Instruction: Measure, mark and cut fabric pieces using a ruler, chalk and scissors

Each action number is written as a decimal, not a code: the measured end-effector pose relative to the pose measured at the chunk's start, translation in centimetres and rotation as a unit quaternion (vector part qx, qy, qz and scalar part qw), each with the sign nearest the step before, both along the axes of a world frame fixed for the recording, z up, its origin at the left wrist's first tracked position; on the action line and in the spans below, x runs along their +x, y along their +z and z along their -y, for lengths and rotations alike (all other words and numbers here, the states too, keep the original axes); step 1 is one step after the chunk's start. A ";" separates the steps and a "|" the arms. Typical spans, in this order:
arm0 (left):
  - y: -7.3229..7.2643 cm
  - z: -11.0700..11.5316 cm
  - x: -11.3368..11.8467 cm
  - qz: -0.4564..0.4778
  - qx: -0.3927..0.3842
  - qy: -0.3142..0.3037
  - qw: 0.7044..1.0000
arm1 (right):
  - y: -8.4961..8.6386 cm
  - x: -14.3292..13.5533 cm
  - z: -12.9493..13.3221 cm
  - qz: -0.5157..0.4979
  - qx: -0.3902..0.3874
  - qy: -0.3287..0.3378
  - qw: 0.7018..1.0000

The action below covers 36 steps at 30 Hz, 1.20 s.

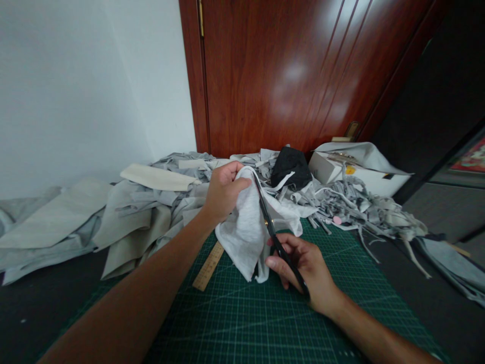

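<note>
My left hand (226, 189) pinches the top of a light grey cloth (244, 235), which hangs down over a green cutting mat (242, 323). In my right hand (303, 265) are black scissors (273, 233), pointing up and away, with the blades at the right edge of the cloth near its top. Fingers of my right hand cover part of the handles. A narrow white strip curves along the cloth's upper right edge. Partly under the cloth, a wooden ruler (207, 269) lies on the mat, left of centre.
Piles of grey and beige fabric (132, 212) spread along the left and back. A black cloth (291, 167) lies at the back, beside a white box (364, 174). Tangled grey strips (350, 202) and a pink disc (337, 220) are at the right. A wooden door (273, 76) stands behind.
</note>
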State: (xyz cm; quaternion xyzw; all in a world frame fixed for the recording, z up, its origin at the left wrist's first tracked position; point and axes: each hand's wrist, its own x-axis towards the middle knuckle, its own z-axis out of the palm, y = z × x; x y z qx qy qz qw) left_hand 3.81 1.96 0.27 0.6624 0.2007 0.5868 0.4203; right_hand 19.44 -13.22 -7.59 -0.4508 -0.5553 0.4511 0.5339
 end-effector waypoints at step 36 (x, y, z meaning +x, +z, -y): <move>0.4 0.3 0.1 -0.017 0.084 0.079 0.993 | -0.2 0.4 -0.3 -0.008 0.024 0.004 1.000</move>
